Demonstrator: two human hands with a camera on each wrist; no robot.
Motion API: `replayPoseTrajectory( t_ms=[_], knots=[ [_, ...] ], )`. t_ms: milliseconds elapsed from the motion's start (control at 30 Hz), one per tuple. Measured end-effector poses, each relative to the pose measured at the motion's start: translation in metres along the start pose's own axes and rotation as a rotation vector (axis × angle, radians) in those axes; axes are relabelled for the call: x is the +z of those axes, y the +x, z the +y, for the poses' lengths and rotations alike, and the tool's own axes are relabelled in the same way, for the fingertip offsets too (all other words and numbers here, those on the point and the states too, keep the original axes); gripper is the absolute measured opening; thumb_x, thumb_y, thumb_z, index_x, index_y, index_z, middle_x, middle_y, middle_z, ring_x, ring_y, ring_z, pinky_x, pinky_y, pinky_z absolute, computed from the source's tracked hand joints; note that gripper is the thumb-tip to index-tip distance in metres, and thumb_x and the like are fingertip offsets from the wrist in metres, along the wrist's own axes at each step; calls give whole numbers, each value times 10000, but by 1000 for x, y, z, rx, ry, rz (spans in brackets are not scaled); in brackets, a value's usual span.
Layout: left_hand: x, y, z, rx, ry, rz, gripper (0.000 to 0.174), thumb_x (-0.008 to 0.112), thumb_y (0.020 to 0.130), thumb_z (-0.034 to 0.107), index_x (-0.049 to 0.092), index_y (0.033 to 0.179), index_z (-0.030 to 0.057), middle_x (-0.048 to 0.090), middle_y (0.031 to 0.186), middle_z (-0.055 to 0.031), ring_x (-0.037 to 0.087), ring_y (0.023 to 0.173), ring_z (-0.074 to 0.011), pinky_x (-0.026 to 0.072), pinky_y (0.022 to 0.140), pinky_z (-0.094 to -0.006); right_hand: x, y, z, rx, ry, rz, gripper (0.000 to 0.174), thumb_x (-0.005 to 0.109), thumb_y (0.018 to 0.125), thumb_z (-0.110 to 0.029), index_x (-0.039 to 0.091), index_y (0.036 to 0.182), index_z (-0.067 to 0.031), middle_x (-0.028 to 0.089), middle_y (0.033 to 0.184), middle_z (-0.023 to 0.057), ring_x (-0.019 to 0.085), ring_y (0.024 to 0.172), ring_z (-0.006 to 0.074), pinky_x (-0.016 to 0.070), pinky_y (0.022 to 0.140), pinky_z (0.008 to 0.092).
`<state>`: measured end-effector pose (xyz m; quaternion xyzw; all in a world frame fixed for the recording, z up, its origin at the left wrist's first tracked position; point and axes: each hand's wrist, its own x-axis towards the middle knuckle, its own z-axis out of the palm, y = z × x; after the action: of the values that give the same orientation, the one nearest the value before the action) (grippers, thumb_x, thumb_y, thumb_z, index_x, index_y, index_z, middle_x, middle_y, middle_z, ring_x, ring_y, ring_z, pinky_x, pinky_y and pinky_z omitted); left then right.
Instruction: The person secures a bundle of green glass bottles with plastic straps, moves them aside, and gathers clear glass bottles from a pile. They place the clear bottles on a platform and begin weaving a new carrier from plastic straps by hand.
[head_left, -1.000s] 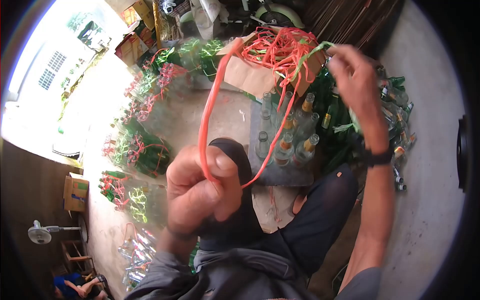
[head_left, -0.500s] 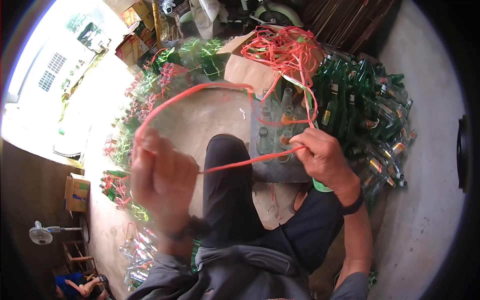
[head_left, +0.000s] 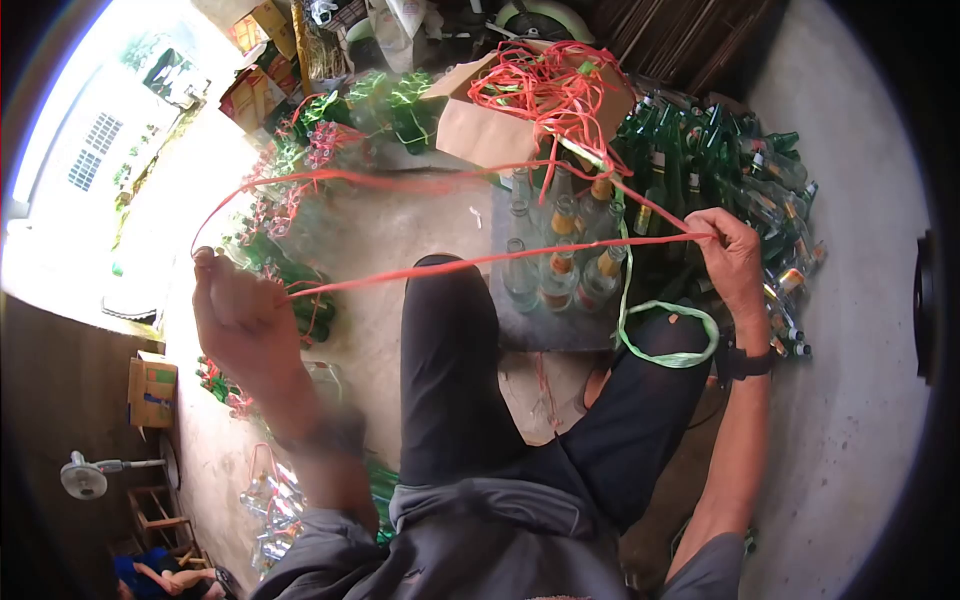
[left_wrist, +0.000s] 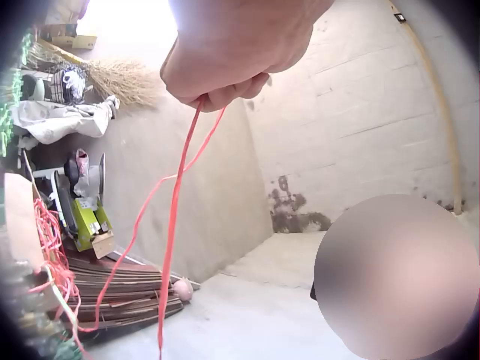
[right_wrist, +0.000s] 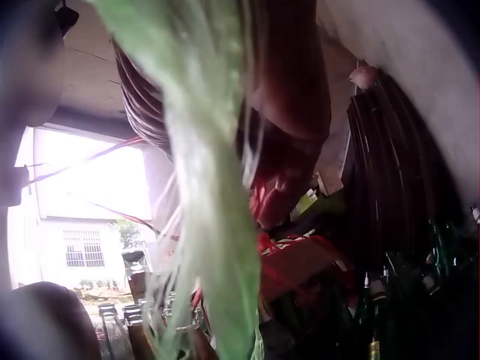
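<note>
My left hand [head_left: 240, 310] is raised at the left and grips a red plastic strip [head_left: 480, 259]. The same hand [left_wrist: 244, 52] in the left wrist view has curled fingers, with two lengths of strip hanging below. At the right, my right hand [head_left: 733, 260] pinches the strip between thumb and fingers. One length runs straight between the hands; another bows from the left hand toward the box. A pale green strip [head_left: 670, 360] hangs in a loop over the right knee, and this green strip [right_wrist: 214, 202] covers much of the right wrist view.
A cardboard box [head_left: 487, 132] heaped with tangled red strips [head_left: 550, 90] stands ahead. Clear glass bottles [head_left: 560, 265] stand on a dark board [head_left: 555, 335] before me. Green bottles [head_left: 690, 150] pile up at the right, tied bundles [head_left: 410, 110] line the left. A fan [head_left: 85, 475] stands far left.
My right hand came down from beside the box and took hold of the red strip. Both hands then moved apart, drawing the strip out straight. The green loop now shows over the knee.
</note>
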<state>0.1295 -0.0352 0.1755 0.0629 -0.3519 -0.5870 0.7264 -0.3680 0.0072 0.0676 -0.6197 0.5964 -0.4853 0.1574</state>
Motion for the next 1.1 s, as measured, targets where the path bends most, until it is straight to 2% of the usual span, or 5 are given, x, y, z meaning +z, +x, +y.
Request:
replayPoseTrajectory(
  t_ms=[300, 567, 700, 900, 1100],
  knots=[
    [-65, 15, -2, 6, 58, 125, 201, 388, 1125, 131, 501, 977, 57, 242, 631, 56, 187, 496, -63, 212, 455, -254, -17, -22, 18, 156, 290, 90, 149, 722, 981, -175, 736, 962, -28, 540, 744, -82, 397, 652, -10, 293, 580, 185],
    [-10, -14, -59, -194, 447, 166, 165, 485, 1082, 154, 575, 1089, 16, 376, 726, 53, 300, 556, -31, 256, 495, -192, 18, -37, -98, 104, -7, -83, 97, 713, 954, -95, 703, 1007, -14, 598, 723, 10, 490, 660, 37, 417, 587, 243],
    [42, -50, -91, -496, 565, -91, 216, 550, 1056, 167, 602, 1172, -8, 645, 926, -25, 383, 593, -20, 324, 519, -211, 56, -45, -128, -154, -133, -107, 167, 698, 886, -45, 650, 1046, -45, 682, 894, 201, 663, 781, 425, 523, 655, 477],
    [54, -83, -125, -815, 491, -325, 277, 721, 987, 168, 589, 1153, -11, 669, 1058, -59, 634, 1021, -121, 519, 871, -278, 96, -55, -141, -248, -390, -172, 362, 685, 864, -64, 555, 1194, 6, 680, 941, 179, 693, 833, 365, 538, 745, 454],
    [45, -97, -128, -832, 503, -312, 272, 742, 978, 128, 597, 1104, -64, 684, 972, -78, 687, 922, -139, 573, 825, -310, 114, -62, -148, -189, -454, -267, 523, 686, 844, -44, 507, 1330, 31, 663, 1022, 192, 677, 890, 388, 532, 768, 459]
  ],
)
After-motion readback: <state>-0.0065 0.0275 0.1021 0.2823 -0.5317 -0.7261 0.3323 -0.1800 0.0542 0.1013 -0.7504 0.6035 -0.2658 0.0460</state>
